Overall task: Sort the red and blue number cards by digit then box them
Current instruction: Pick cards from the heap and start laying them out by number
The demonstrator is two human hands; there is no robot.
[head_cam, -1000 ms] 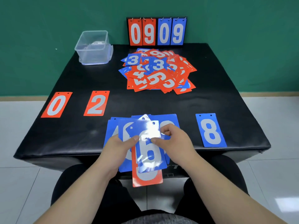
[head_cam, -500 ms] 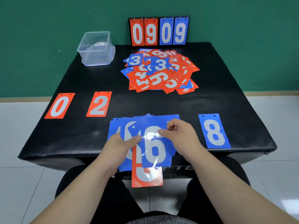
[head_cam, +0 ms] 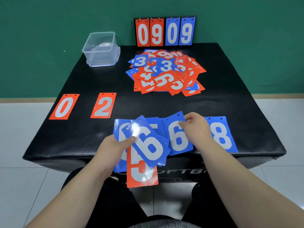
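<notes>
Zero: red 0 card (head_cam: 64,106) lies flat on the surface (head_cam: 148,104), well to the left of the left grip (head_cam: 113,148); the red 2 card (head_cam: 103,105) is beside it, nearer to that grip.
Box: clear box (head_cam: 101,49) stands far beyond the left grip.
Left grip: I think it is better to keep the fan steady and not to squeeze more, so that no card slips. It holds a fan of cards (head_cam: 119,125) at the near edge, with the thumb on top and the fingers hidden below. A tilted blue 6 (head_cam: 148,142) lies uppermost, and a red 5 (head_cam: 141,173) hangs below.
Blue 6 card (head_cam: 176,137): this one probably needs its own place between the fan and the 8. Lay it flat and straight, without covering the 8. I cannot tell if it touches the surface already.
Right grip (head_cam: 196,127): the fingers are curled and pinch the upper right part of this card, with the wrist low.
Blue 8 card (head_cam: 221,134): flat, just right of the right grip and partly hidden by it.
</notes>
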